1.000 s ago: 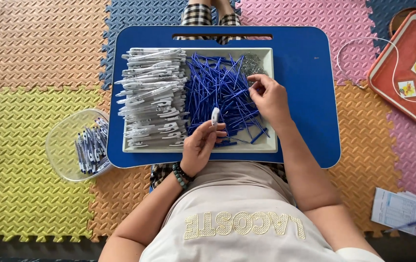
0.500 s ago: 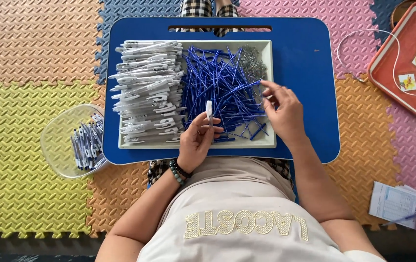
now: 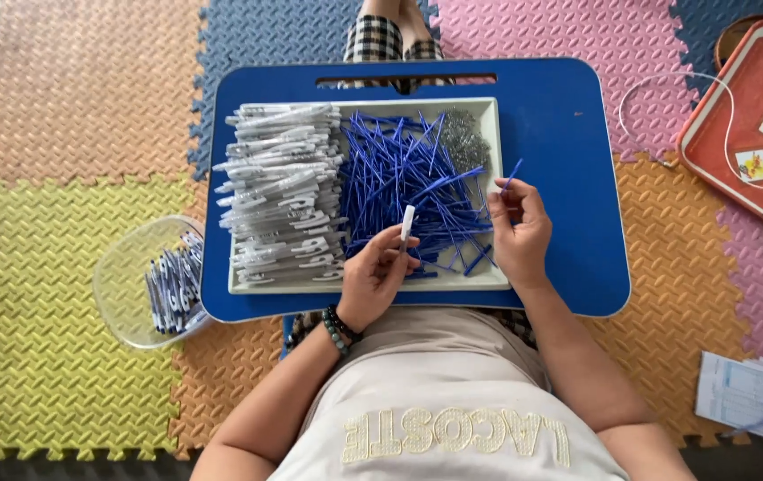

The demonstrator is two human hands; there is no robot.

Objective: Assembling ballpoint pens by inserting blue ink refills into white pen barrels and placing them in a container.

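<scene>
The person sits on the foam floor mats with a blue lap desk (image 3: 568, 134) across their legs and a white tray (image 3: 491, 111) set on it. Their left hand (image 3: 373, 281) is curled, fingers pinched around a white pen barrel (image 3: 406, 224) held upright over the tray's near edge. The right hand (image 3: 519, 227) is closed too, pinching a thin blue refill (image 3: 511, 174) that sticks up and away above the tray's right rim. In the tray, a stack of white pen barrels (image 3: 279, 191) fills the left half, a heap of blue refills (image 3: 413, 183) lies in the middle, and small metal springs (image 3: 463, 142) sit in the far right corner. A clear bowl of finished pens (image 3: 168, 285) rests on the mat just left of the desk, and a red tray (image 3: 760, 125) lies well off to the right.
</scene>
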